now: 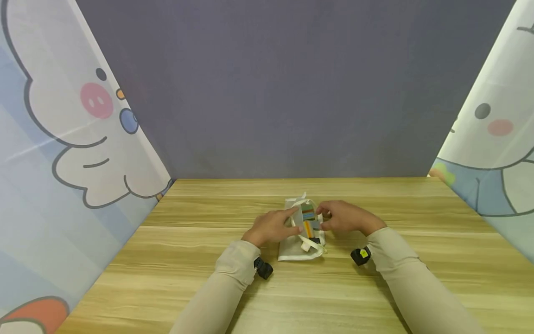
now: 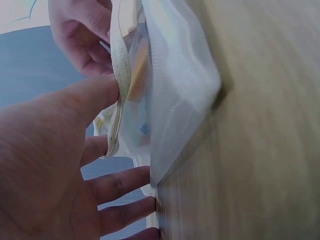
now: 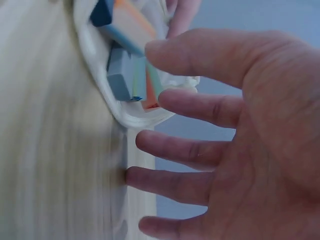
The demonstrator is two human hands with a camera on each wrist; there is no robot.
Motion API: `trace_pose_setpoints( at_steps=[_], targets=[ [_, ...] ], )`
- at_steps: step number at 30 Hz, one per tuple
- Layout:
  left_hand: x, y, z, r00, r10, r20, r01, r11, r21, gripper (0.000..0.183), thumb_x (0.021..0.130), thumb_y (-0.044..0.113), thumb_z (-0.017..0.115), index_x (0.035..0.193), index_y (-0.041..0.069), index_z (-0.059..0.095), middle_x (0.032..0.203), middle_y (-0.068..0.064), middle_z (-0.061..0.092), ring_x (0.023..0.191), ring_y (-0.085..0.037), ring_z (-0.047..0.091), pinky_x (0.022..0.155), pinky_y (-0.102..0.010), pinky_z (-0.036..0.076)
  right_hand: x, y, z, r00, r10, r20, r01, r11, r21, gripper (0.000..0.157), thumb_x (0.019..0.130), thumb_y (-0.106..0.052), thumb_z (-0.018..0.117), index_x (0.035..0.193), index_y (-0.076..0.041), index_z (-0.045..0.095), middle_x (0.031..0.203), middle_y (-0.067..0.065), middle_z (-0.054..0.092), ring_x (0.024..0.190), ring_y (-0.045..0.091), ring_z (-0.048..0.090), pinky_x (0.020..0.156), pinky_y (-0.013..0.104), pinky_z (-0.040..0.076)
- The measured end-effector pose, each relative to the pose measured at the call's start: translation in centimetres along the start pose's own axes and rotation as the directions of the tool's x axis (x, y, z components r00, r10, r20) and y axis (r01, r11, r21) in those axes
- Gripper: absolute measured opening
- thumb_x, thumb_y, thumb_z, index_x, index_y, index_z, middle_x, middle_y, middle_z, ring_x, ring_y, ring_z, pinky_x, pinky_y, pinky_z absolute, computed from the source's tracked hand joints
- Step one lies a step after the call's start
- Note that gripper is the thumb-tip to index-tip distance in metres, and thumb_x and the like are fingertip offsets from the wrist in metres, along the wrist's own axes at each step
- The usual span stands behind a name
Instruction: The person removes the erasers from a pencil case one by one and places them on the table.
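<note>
A white mesh zipper pouch point(image 1: 292, 250) lies on the table, its mouth gaping to the right. Inside show several coloured blocks, among them an orange-striped block point(image 1: 308, 228) and a grey-blue block point(image 3: 120, 75). My left hand point(image 1: 273, 226) is at the pouch's left side, thumb and index finger apart, their tips touching the zipper edge point(image 2: 119, 65); its other fingers stretch out beside the pouch. On the opposite side my right hand point(image 1: 344, 216) has its thumb and index fingertips right at the mouth, close by the blocks, with the remaining fingers extended point(image 3: 175, 185).
The wooden table point(image 1: 187, 278) runs back to a grey panel point(image 1: 292, 93). Cartoon-printed curtains point(image 1: 62, 162) hang on both sides. Each wrist wears a small black camera point(image 1: 263, 268).
</note>
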State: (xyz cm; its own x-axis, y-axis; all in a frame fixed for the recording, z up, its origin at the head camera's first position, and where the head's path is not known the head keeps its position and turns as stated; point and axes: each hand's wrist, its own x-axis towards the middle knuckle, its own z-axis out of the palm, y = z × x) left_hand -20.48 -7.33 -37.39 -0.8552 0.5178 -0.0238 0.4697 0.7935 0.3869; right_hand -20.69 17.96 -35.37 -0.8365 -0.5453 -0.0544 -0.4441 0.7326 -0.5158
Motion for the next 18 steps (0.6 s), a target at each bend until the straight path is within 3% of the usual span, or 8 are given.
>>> trace_pose_setpoints(
  at_steps=[3, 10, 18],
  targets=[
    [0.1, 0.1, -0.1, 1.000, -0.005, 0.000, 0.005, 1.000, 0.001, 0.071, 0.096, 0.063, 0.055, 0.157, 0.033, 0.036, 0.149, 0.001, 0.051, 0.131, -0.027, 0.052, 0.095, -0.057, 0.046, 0.3, -0.1, 0.1, 1.000, -0.004, -0.020, 0.004, 1.000, -0.006, 0.041, 0.093, -0.019, 0.072, 0.127, 0.000, 0.061, 0.125, 0.016, 0.064, 0.115, 0.038, 0.060, 0.093, 0.054, 0.049],
    [-0.1, 0.0, 0.1, 1.000, -0.006, -0.004, 0.006, 1.000, 0.017, 0.072, 0.095, 0.063, 0.056, 0.157, 0.033, 0.036, 0.149, 0.001, 0.050, 0.132, -0.028, 0.051, 0.095, -0.056, 0.047, 0.2, -0.5, 1.1, 0.998, -0.015, -0.055, 0.007, 0.990, -0.141, 0.044, 0.094, -0.025, 0.072, 0.128, 0.000, 0.061, 0.122, 0.015, 0.064, 0.109, 0.032, 0.061, 0.090, 0.051, 0.049],
    [0.0, -0.1, 0.2, 1.000, -0.001, -0.006, 0.001, 1.000, 0.018, 0.070, 0.095, 0.062, 0.057, 0.157, 0.034, 0.037, 0.150, 0.002, 0.050, 0.132, -0.028, 0.052, 0.093, -0.056, 0.048, 0.0, -0.7, 1.5, 0.997, -0.008, -0.071, 0.001, 0.995, -0.104, 0.044, 0.094, -0.026, 0.071, 0.128, 0.001, 0.060, 0.120, 0.017, 0.060, 0.091, 0.019, 0.056, 0.081, 0.043, 0.049]
  ],
)
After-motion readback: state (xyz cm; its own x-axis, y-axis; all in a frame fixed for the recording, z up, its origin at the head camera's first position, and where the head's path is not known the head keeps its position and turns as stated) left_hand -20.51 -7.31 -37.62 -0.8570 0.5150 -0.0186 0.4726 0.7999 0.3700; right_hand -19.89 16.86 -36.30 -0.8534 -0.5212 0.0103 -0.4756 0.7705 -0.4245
